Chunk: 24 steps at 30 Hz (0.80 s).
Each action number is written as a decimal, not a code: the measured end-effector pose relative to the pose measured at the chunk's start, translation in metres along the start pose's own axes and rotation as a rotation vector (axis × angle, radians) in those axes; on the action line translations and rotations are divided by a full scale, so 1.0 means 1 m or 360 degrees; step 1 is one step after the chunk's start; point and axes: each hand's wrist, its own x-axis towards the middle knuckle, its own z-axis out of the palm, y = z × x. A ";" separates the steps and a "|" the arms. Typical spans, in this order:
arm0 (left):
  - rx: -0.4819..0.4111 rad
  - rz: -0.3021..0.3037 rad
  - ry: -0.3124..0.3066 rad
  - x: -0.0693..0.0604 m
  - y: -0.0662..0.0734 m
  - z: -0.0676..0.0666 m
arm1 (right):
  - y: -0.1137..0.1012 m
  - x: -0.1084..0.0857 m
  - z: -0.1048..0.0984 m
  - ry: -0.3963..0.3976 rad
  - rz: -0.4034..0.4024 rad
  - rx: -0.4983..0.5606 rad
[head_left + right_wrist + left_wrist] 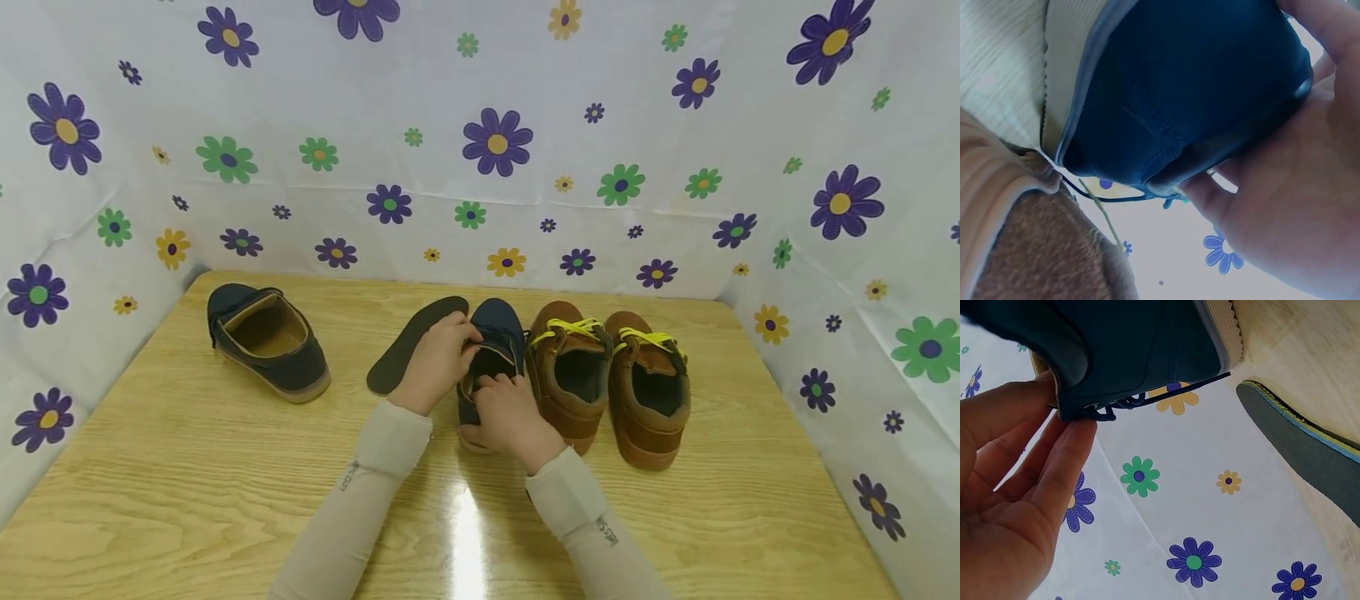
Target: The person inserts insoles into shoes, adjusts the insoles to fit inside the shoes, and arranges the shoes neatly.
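Note:
Both hands are at a navy lace-up shoe (pixel 497 316) that stands with its toe toward the back wall. My left hand (pixel 441 357) pinches the edge of its opening near the laces; in the left wrist view thumb and fingertips meet at the lace flap of the shoe (pixel 1141 356). Fingers of my right hand (pixel 512 417) reach into the opening, their tips hidden, while the thumb lies outside at the heel of the shoe (pixel 1210 69). A dark grey insole (pixel 397 354) lies flat on the table, just left of the shoe.
The other navy shoe (pixel 273 346) sits apart at the left, its toe angled to the back left. Two brown shoes (pixel 573 408) with yellow laces stand close on the right. A flower-printed cloth (pixel 435 100) walls the wooden table (pixel 187 500) at back and sides.

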 end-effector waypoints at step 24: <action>-0.0150 -0.0055 -0.0006 0.000 -0.012 -0.011 | 0.009 -0.002 0.004 0.0050 -0.0042 0.0052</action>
